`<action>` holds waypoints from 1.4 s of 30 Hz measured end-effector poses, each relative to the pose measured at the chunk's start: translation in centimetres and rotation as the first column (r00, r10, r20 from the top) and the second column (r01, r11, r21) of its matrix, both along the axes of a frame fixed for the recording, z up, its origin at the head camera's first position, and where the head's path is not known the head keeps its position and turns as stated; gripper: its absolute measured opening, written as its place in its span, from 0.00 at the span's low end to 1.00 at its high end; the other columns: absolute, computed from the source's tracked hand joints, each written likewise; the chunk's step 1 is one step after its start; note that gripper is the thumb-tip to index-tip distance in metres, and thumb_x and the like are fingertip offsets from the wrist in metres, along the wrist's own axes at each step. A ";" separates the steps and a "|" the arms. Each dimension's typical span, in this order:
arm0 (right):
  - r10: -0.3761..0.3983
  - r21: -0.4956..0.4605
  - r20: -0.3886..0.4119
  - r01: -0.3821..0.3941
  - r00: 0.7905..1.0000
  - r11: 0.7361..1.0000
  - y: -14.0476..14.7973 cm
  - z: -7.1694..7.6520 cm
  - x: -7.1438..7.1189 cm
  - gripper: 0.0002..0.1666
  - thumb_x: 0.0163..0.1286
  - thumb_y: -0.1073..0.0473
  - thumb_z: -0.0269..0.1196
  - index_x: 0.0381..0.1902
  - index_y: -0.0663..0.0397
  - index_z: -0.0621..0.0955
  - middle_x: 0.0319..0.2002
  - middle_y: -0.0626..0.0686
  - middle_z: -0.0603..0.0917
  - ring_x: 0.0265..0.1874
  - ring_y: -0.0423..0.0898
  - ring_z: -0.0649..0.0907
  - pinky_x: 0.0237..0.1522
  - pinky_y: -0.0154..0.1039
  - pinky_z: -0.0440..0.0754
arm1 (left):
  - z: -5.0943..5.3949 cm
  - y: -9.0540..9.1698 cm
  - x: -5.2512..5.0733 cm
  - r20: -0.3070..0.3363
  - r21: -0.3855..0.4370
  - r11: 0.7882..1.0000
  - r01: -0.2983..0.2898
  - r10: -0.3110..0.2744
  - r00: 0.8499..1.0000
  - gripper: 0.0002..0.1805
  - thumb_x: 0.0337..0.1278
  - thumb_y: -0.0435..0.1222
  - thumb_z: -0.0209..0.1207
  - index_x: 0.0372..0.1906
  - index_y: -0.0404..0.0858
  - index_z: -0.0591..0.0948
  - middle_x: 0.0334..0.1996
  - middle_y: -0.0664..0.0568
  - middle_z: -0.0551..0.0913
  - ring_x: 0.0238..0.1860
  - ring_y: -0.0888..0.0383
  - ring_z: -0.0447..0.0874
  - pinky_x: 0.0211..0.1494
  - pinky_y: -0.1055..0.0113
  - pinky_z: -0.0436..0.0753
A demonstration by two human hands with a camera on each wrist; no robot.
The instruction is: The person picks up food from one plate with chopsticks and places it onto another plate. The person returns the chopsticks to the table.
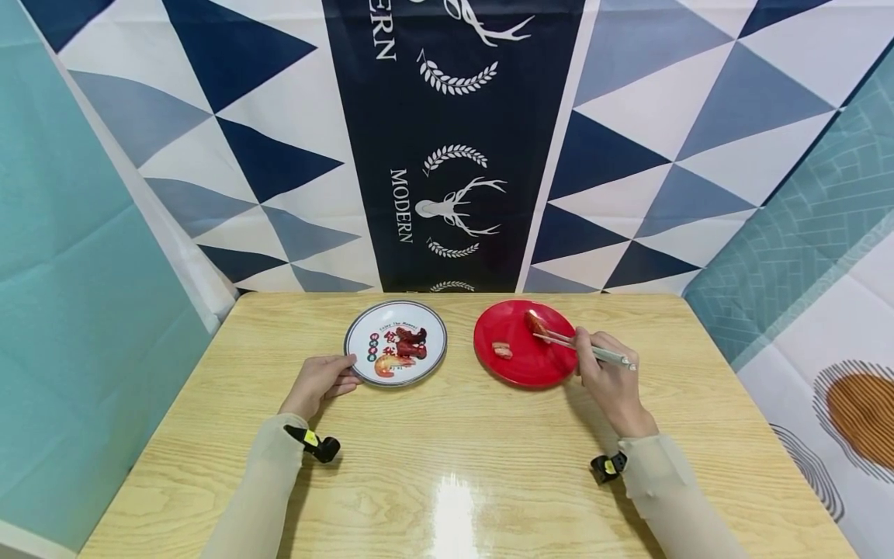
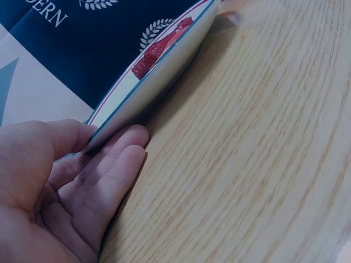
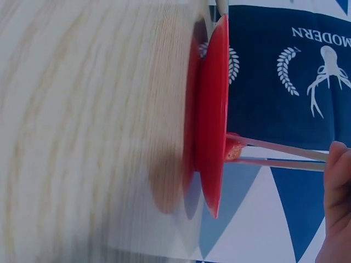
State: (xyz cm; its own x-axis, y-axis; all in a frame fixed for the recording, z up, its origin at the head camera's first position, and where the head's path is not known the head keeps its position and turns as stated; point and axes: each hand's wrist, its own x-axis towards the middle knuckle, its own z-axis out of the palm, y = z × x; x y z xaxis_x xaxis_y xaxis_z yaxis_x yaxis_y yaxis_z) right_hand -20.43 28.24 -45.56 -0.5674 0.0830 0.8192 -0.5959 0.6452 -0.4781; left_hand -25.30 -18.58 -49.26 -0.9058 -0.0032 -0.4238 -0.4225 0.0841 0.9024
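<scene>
My left hand pinches the near-left rim of a white plate, thumb on top and fingers beneath. The plate has a dark rim and printed food pictures and lettering. In the right wrist view, a pair of pale chopsticks is held by my right hand. Their tips grip or touch a reddish-brown piece of food at the red plate's upper right; whether it is lifted I cannot tell. A small pinkish piece of food lies on that plate's left side.
Both plates are near the far edge of the wood-grain table, with a gap between them. A patterned cloth hangs behind the table. Teal and white cloths stand at the sides. Each wrist wears a small black camera.
</scene>
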 end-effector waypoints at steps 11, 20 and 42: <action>0.031 -0.060 0.073 -0.027 0.997 0.998 -0.1 0.5 0.4 0.16 0.73 0.73 0.60 0.23 0.64 0.86 0.12 0.50 0.78 0.11 0.30 0.71 0.09 0.23 0.63 | 0.0 0.0 0.0 -0.004 0.005 1.000 0.005 -0.005 1.000 0.24 0.75 0.42 0.60 0.62 0.26 0.79 0.28 0.51 0.88 0.29 0.64 0.89 0.40 0.72 0.92; -0.051 -0.024 0.072 0.053 0.996 0.998 -0.1 0.7 0.3 0.17 0.76 0.66 0.61 0.24 0.61 0.86 0.14 0.48 0.79 0.13 0.27 0.72 0.12 0.22 0.66 | -0.1 0.2 0.0 -0.012 0.007 1.000 0.003 -0.003 1.000 0.23 0.74 0.41 0.60 0.60 0.25 0.80 0.27 0.51 0.88 0.29 0.64 0.89 0.40 0.72 0.92; -0.006 -0.309 0.241 0.083 0.970 0.948 -2.1 3.8 1.7 0.24 0.80 0.60 0.57 0.28 0.74 0.84 0.09 0.54 0.76 0.02 0.37 0.70 0.02 0.27 0.64 | -0.2 0.0 0.0 -0.008 -0.010 1.000 -0.001 0.000 1.000 0.25 0.75 0.42 0.60 0.63 0.25 0.79 0.28 0.51 0.88 0.29 0.64 0.89 0.40 0.72 0.92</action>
